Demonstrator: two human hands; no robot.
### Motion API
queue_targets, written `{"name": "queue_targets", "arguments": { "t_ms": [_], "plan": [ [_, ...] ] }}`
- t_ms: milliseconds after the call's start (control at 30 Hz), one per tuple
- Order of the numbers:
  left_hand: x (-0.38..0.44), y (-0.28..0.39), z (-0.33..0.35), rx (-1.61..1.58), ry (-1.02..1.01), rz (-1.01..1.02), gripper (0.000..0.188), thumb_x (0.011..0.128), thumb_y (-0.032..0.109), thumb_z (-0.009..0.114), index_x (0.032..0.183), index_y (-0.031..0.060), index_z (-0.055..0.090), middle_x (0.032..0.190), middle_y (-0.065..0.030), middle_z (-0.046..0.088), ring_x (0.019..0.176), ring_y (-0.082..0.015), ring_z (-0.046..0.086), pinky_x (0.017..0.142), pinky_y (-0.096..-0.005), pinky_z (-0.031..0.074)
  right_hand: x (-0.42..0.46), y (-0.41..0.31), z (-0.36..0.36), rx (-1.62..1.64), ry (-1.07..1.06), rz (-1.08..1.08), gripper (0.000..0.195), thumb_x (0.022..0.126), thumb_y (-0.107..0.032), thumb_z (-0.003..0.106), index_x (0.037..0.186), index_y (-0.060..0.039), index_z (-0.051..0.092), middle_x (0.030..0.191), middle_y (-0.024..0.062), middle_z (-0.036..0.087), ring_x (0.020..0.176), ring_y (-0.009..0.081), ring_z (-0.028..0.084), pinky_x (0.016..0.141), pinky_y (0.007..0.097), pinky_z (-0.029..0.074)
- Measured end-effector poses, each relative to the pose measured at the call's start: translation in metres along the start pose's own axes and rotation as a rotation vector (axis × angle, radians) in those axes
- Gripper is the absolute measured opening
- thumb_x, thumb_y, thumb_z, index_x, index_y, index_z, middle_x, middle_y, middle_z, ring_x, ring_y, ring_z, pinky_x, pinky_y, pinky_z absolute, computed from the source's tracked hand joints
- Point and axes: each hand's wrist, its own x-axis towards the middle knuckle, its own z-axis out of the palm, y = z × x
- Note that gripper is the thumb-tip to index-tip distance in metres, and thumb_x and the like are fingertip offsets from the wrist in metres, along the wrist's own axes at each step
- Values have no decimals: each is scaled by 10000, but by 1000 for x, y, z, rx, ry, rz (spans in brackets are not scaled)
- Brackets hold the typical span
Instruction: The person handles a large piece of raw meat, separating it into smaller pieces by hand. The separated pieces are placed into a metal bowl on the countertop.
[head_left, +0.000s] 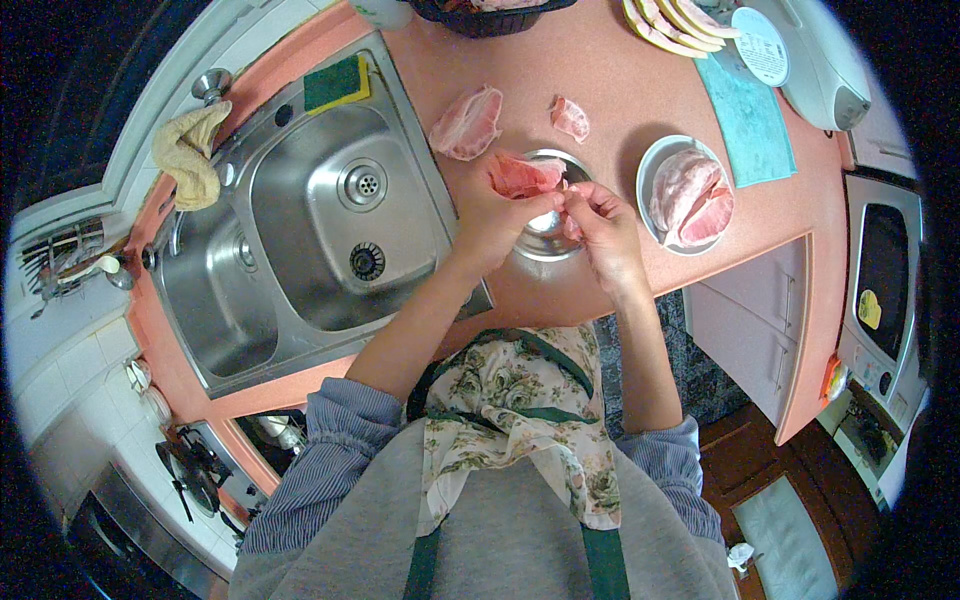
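Note:
My left hand (491, 217) holds a partly peeled pomelo segment (525, 174), its red flesh facing up. At the segment's right end, the fingertips of my right hand (604, 229) pinch its edge; the exact spot between them is hidden. Both hands are over a stainless steel bowl (551, 253), and they cover much of its inside. Beyond it on the counter lie a larger piece of pomelo membrane (469, 124) and a smaller pomelo piece (571, 118). To the right, a white bowl (646, 176) contains a peeled pomelo (686, 187) with a segment (707, 217) showing pink flesh.
A double steel sink (300, 292) is on the left, with a green and yellow sponge (336, 84) at its back rim. Pomelo rinds (671, 26), a turquoise cloth (750, 127) and a white appliance (825, 75) occupy the back right. A black tray (487, 22) stands at the back.

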Motion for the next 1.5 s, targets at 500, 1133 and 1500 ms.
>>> {"name": "queue_targets", "arguments": {
  "t_ms": [500,1133,1500],
  "plan": [
    [-6,2,-1,-479,32,-157,219,793,-45,625,987,16,542,957,-97,619,853,-182,618,782,-303,518,1,-10,9,76,4,-34,152,858,-5,527,963,6,636,757,22,629,598,48,515,551,181,432],
    [-7,1,6,-520,95,-98,304,726,-68,684,958,3,502,907,-105,608,770,-176,623,695,-290,535,-4,-7,15,-254,99,-234,87,820,-26,603,886,15,640,762,52,648,667,74,572,597,222,458],
    [0,-2,0,-239,198,-4,279,726,-22,709,929,6,521,927,-105,649,821,-147,628,746,-280,520,17,6,26,-436,165,-310,81,831,-65,587,841,0,634,684,29,622,629,72,559,588,231,461]
  ]
}}
